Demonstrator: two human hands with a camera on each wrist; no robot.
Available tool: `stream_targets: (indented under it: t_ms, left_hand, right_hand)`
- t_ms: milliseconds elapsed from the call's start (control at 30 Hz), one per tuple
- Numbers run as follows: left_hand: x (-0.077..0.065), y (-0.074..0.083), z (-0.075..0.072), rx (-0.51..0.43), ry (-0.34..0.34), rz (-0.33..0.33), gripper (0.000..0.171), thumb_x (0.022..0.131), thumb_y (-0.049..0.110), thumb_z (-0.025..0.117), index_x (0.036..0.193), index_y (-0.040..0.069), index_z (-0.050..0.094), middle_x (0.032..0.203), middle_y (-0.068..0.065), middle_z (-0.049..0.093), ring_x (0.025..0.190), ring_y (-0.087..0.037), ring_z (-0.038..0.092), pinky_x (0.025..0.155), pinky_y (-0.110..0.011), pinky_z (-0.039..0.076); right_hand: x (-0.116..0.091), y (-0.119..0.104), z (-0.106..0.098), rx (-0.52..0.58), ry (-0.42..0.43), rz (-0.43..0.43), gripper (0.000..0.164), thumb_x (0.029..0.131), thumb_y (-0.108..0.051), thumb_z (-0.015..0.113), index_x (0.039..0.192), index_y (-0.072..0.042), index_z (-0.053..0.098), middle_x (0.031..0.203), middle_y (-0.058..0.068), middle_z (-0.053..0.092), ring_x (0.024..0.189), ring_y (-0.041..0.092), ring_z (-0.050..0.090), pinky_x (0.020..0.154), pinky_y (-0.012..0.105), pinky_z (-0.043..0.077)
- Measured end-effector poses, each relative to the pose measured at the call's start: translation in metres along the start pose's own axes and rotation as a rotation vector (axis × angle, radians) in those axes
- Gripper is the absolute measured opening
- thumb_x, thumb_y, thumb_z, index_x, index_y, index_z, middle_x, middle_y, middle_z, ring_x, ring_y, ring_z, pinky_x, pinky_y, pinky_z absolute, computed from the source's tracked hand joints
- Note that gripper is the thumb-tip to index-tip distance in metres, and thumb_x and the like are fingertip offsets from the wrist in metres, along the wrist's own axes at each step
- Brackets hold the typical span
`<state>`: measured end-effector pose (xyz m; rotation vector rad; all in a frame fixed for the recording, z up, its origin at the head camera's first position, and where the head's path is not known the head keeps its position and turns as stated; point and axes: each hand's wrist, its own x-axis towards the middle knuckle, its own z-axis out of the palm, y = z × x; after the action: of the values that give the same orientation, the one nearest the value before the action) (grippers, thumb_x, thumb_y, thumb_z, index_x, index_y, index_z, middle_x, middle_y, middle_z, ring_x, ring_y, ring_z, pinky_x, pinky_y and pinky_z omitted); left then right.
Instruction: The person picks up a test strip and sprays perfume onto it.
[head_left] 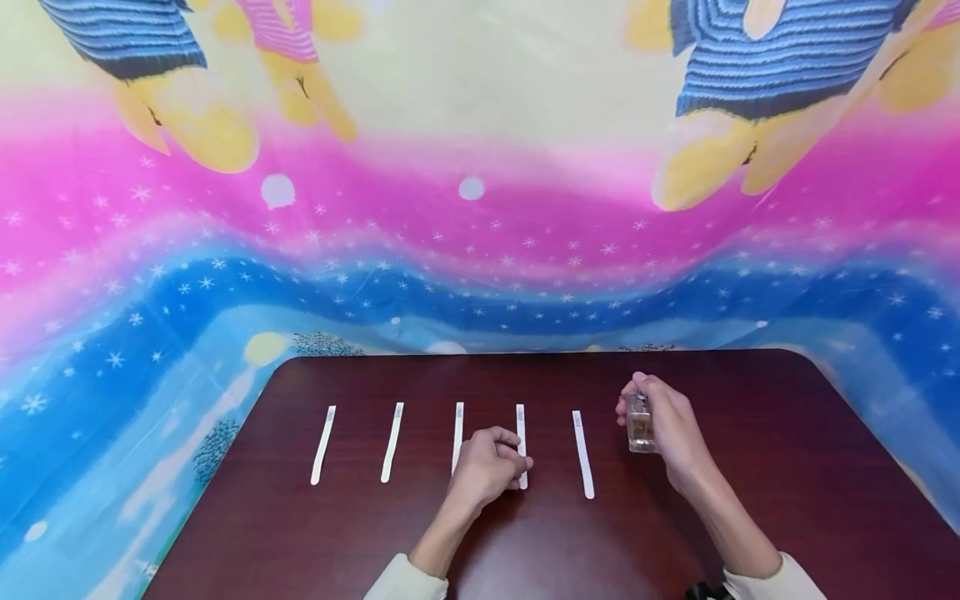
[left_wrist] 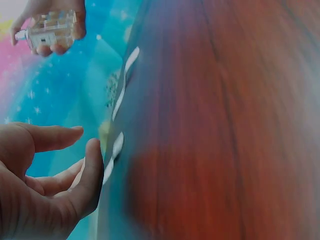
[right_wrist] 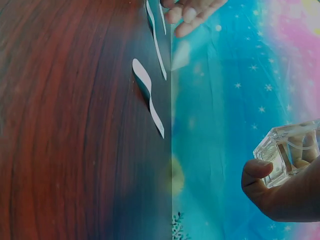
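My right hand [head_left: 675,425] grips a small clear glass spray bottle [head_left: 641,431] of amber liquid, like a perfume bottle, above the table's right part. Its faceted glass [right_wrist: 272,152] shows beside the curled thumb in the right wrist view. Over a white paper strip [head_left: 521,423], fourth from the left, hovers my left hand [head_left: 489,467] with loosely bent fingers. In the left wrist view a gap parts the thumb and fingers of this hand [left_wrist: 50,185], nothing between them. It also covers the lower part of the third strip [head_left: 459,421].
More white strips lie in the row: two at left [head_left: 324,446], [head_left: 393,442] and one at right [head_left: 583,458], each with small print near its far end. They rest on a dark reddish-brown table [head_left: 262,533]. A colourful printed cloth [head_left: 480,250] hangs behind it.
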<state>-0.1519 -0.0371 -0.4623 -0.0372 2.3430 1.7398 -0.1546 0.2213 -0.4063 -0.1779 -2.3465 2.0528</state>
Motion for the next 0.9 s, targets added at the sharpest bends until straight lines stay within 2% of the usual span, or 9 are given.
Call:
stream_targets:
  t_ms: [267,567,733,900]
  left_hand:
    - [-0.005,0.014,0.029,-0.044,-0.042,-0.031,0.030,0.088,0.007,0.085,0.113,-0.003,0.072,0.080,-0.002,0.077,0.061,-0.016,0.073,0.062,-0.032,0.066]
    - [-0.002,0.021,0.055,-0.109,-0.023,-0.014,0.028,0.086,0.001,0.085,0.109,-0.006,0.072,0.077,-0.005,0.078,0.060,-0.014,0.072,0.059,-0.031,0.066]
    - [-0.002,0.020,0.067,-0.082,-0.006,-0.015,0.024,0.084,0.003,0.087,0.101,-0.003,0.071,0.073,-0.002,0.077,0.056,-0.010,0.069,0.055,-0.028,0.064]
    - [0.000,0.018,0.075,0.022,0.035,0.002,0.025,0.082,0.007,0.091,0.097,-0.001,0.071,0.067,0.001,0.075,0.048,-0.009,0.066,0.049,-0.023,0.057]
  right_hand:
    - [0.000,0.005,-0.010,-0.002,0.008,0.021,0.041,0.116,-0.046,0.039,0.103,-0.016,0.064,0.084,-0.009,0.069,0.081,0.011,0.070,0.064,0.037,0.062]
    - [0.002,0.005,-0.017,0.005,0.015,0.023,0.042,0.116,-0.047,0.038,0.102,-0.017,0.064,0.084,-0.010,0.069,0.079,0.009,0.070,0.064,0.035,0.063]
    - [0.002,0.007,-0.018,0.007,0.017,0.032,0.041,0.115,-0.047,0.039,0.101,-0.018,0.065,0.083,-0.010,0.070,0.079,0.009,0.071,0.065,0.035,0.063]
    - [0.001,0.009,-0.019,-0.001,0.014,0.030,0.042,0.115,-0.050,0.039,0.102,-0.018,0.065,0.084,-0.009,0.070,0.080,0.009,0.071,0.066,0.035,0.064]
